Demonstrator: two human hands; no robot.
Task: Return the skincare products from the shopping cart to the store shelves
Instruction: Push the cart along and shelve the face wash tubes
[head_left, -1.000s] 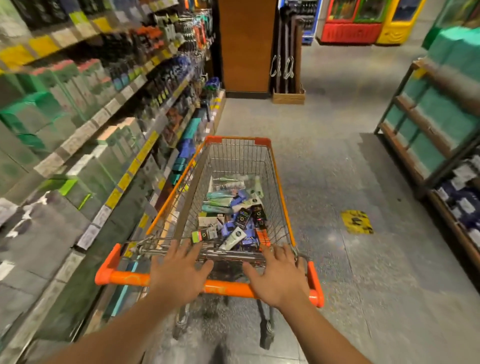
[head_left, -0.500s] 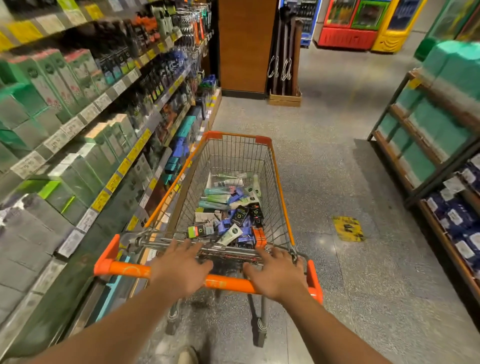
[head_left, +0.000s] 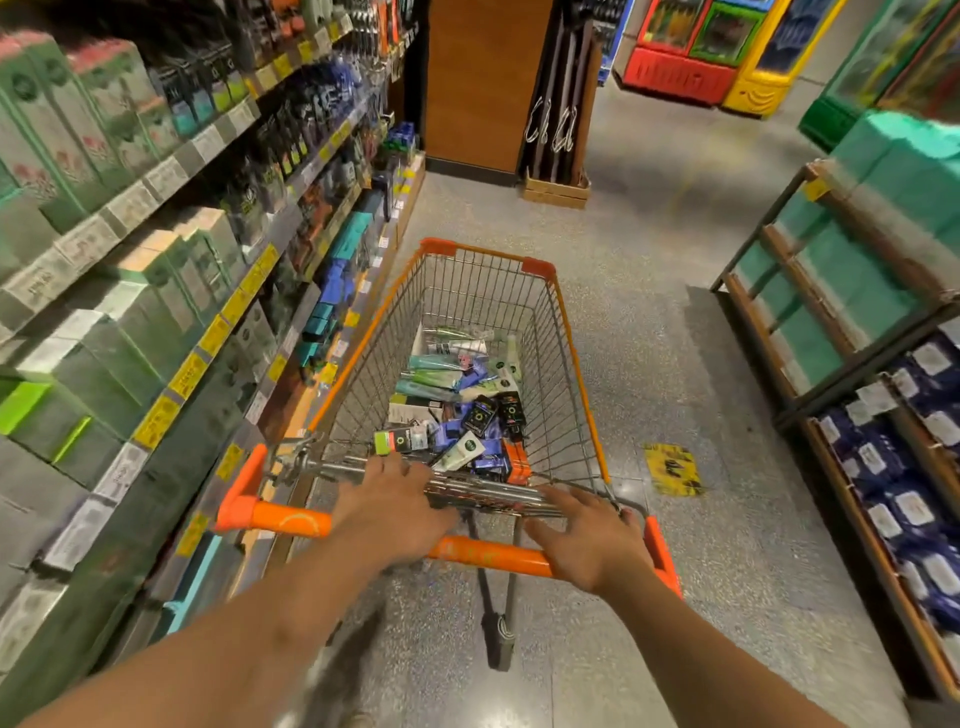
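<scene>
A wire shopping cart (head_left: 571, 332) with an orange rim and an orange handle bar (head_left: 291, 521) stands in the aisle in front of me. A heap of skincare products (head_left: 457, 405), tubes and small boxes in green, blue, black and white, lies in its basket. My left hand (head_left: 395, 512) rests on the handle bar with its fingers stretched forward over the cart's folded child seat. My right hand (head_left: 589, 538) lies on the bar's right part, fingers spread and straight. Store shelves (head_left: 171, 291) full of boxed and bottled products run along the cart's left side.
A wooden rack (head_left: 810, 291) with teal packs and blue packs stands on the right. A brown pillar (head_left: 480, 83) and a wooden crate (head_left: 556, 189) are ahead, with coloured coolers (head_left: 717, 47) beyond. A yellow sticker (head_left: 672, 467) marks the grey floor right of the cart.
The cart has rolled forward along the aisle under both hands. The left shelves have slid past and the pillar and coolers look closer.
</scene>
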